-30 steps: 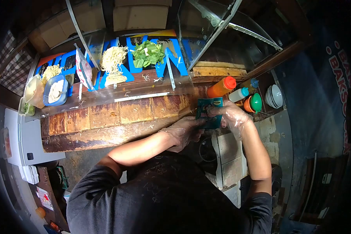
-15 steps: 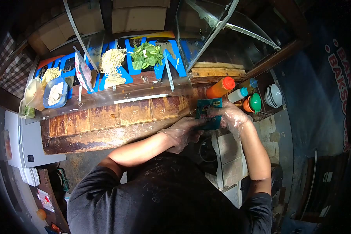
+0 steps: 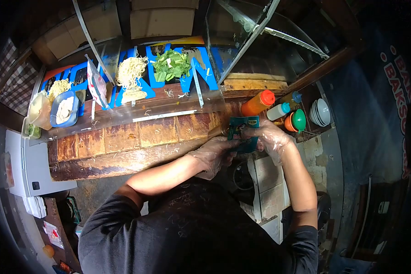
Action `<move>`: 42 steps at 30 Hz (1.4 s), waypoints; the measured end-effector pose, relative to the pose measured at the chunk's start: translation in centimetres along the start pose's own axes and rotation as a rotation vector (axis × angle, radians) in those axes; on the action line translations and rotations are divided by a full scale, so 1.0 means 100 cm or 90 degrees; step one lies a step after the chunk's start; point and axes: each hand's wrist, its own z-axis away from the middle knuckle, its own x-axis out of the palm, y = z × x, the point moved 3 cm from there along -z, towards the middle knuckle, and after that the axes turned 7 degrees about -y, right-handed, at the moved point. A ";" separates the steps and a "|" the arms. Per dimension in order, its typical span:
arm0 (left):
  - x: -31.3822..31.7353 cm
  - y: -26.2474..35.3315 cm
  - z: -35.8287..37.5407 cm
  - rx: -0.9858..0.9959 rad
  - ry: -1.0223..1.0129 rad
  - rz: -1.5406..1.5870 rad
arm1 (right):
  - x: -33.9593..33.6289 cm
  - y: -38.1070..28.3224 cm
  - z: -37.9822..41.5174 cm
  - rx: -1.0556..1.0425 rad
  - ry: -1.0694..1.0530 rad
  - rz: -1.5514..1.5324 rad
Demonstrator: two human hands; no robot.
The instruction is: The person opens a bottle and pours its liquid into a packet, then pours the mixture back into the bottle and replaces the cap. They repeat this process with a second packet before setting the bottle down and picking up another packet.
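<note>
A teal printed packet (image 3: 245, 122) is held upright between my two hands, just past the front edge of the wooden counter. My left hand (image 3: 216, 153), in a clear plastic glove, grips its lower left side. On the right edge, my right hand (image 3: 275, 139), gloved the same way, has its thumb lying across the packet's front. The far fingers of both hands are partly hidden behind the packet. Closest to my right hand are a white bottle with a turquoise cap (image 3: 277, 111) and an orange sauce bottle (image 3: 258, 103).
Behind the glass lie noodles (image 3: 131, 73), chopped greens (image 3: 171, 65) and a blue tub (image 3: 65, 108) of white food. A green-lidded orange container (image 3: 297, 120) and stacked bowls (image 3: 320, 112) stand at the right. The wooden counter (image 3: 160, 132) carries scattered noodle bits.
The packet has turned slightly between my hands, and my right thumb now covers more of its printed name. Both arms stay in nearly the same place.
</note>
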 end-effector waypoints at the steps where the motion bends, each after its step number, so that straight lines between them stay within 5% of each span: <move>1: -0.001 0.000 0.000 0.001 -0.004 -0.002 | 0.000 0.001 -0.001 0.008 0.003 -0.003; 42: 0.017 0.006 0.009 0.025 0.074 0.027 | 0.006 0.002 -0.002 -0.006 0.017 -0.009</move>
